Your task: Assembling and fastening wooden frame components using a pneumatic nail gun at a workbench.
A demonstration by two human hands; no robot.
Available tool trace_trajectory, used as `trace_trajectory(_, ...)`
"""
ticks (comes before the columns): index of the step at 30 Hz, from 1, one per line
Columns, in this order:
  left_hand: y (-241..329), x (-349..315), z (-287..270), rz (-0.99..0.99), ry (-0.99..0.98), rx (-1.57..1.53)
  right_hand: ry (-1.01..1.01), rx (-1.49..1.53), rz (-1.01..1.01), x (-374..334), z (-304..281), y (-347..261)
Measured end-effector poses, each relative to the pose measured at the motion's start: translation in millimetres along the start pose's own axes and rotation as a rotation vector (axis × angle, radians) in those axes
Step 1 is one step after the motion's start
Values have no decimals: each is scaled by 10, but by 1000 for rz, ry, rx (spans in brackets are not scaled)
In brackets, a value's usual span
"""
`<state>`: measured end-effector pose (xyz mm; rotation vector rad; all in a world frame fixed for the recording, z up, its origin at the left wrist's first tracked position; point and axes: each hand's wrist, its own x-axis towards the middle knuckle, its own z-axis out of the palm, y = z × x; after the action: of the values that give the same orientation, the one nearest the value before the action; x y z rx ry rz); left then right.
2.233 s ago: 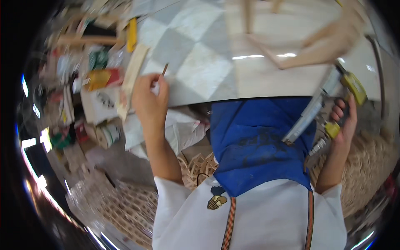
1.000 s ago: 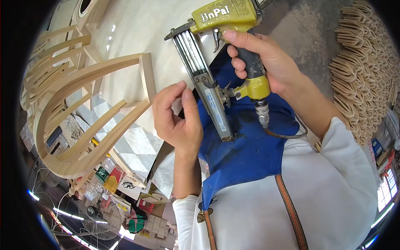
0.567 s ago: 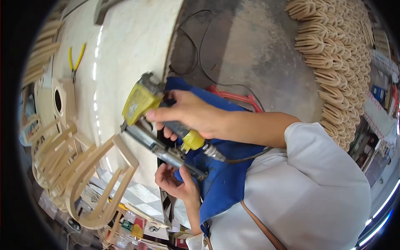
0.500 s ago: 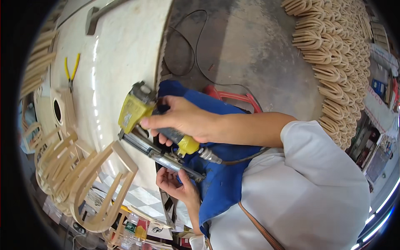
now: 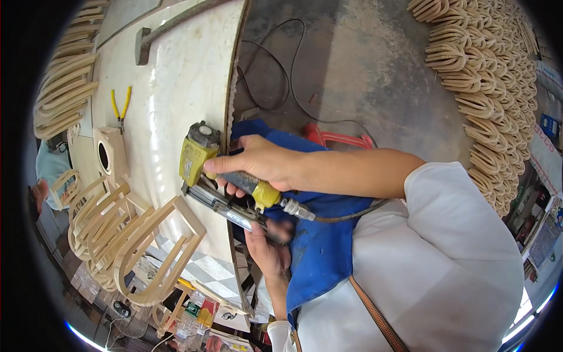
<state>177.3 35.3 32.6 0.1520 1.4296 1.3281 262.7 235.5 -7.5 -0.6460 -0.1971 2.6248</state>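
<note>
Left grip [image 5: 270, 255], right grip [image 5: 261, 161]: two on one nailer [image 5: 197, 159]

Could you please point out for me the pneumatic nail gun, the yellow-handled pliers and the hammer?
Pneumatic nail gun [image 5: 242, 180]: head view, on its dark grip.
Yellow-handled pliers [image 5: 121, 119]: head view, where the handles meet.
Hammer [image 5: 176, 22]: head view, on its handle.

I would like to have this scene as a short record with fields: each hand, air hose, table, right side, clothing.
Right hand: around the grip of a yellow-and-black nail gun
Left hand: thumb against its magazine; fingers blurred
Air hose: joined to the grip's end
Table: hammer, yellow-handled pliers, curved wooden frames
Right side: pile of curved wooden pieces
Clothing: blue apron, white top
</note>
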Motion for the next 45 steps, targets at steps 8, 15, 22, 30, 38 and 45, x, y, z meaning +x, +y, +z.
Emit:
trace_trajectory(8,6,218,-62,53,-158,-216,111,-281,-8,29,84,-128)
trace_trajectory(15,35,322,-10,82,-145,-226,259,-665,-71,116,142,-120)
trace_trajectory(22,43,333,-59,64,-174,-207,297,-746,-133,97,107,-67)
trace_trajectory(30,199,323,-85,-42,-120,-209,-81,-144,60,-45,-1935,-534)
trace_trajectory(38,310,294,67,-91,30,-137,672,-233,-78,272,-3699,-569)
trace_trajectory(45,447,-177,-112,-108,345,-205,481,-391,130,1713,-3851,-684)
